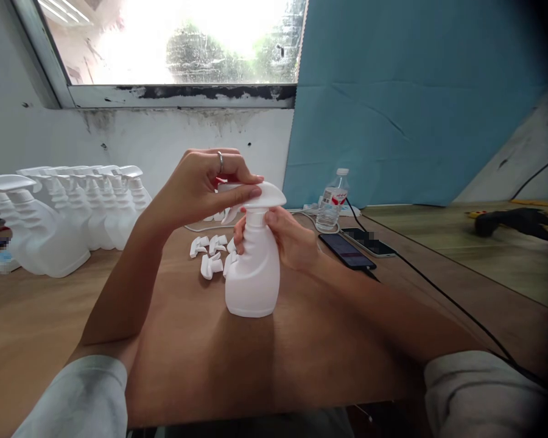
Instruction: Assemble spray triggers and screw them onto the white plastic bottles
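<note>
A white spray bottle (254, 283) stands upright on the brown table, in front of me. Its white trigger spray head (273, 194) sits on the neck. My left hand (214, 173), with a ring on one finger, pinches the spray head from above, thumb on the near side and fingers over the top. Around the bottle's neck, just under the head, my right hand (293, 237) is closed, with some fingertips showing on the left side. Behind and left of the bottle lie several loose white trigger heads (211, 266), partly hidden by the bottle.
Several white spray bottles with heads (50, 237) stand in a row at the left. A clear water bottle (332, 204), two phones (347, 250) and black cables lie at the right. A window and blue sheet (393, 109) are behind the table (187, 365).
</note>
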A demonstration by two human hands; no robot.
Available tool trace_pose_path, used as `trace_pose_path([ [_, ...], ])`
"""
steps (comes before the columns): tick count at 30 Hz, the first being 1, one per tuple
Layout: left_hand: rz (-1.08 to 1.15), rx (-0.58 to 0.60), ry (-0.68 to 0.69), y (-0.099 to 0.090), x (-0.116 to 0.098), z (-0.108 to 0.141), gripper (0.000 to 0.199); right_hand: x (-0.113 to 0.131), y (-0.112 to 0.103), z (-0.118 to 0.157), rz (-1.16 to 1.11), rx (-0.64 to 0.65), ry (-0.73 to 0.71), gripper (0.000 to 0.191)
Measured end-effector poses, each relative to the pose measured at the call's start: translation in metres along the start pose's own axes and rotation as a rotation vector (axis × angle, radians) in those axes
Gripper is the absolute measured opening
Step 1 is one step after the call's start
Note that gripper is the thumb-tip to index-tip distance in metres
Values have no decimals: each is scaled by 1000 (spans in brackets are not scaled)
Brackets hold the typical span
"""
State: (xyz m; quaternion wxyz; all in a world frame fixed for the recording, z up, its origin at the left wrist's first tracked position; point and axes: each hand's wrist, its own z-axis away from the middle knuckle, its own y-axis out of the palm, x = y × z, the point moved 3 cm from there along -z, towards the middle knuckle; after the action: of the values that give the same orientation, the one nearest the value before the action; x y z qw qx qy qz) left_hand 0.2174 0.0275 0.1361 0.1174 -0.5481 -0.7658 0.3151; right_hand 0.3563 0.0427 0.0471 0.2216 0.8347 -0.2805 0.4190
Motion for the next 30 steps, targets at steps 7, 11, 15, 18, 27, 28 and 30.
trace_pose_path([
  [7,-5,28,-26,-1,1,1,15,2,4,-3,56,2,5,24],
  [11,2,42,-34,-2,1,1,15,0,3,-3,60,-15,32,25],
  [15,17,34,-15,-2,1,1,16,0,3,-3,13,-7,4,25],
  [18,23,25,-13,-2,3,1,17,-1,2,-3,34,-23,32,25],
  [27,12,28,-9,-2,2,1,19,-2,1,-2,45,-8,-1,22],
  [28,9,29,-7,-2,2,1,19,-1,1,-3,84,-25,5,20],
  [30,5,30,-2,-1,0,1,18,0,2,-3,100,-25,15,20],
])
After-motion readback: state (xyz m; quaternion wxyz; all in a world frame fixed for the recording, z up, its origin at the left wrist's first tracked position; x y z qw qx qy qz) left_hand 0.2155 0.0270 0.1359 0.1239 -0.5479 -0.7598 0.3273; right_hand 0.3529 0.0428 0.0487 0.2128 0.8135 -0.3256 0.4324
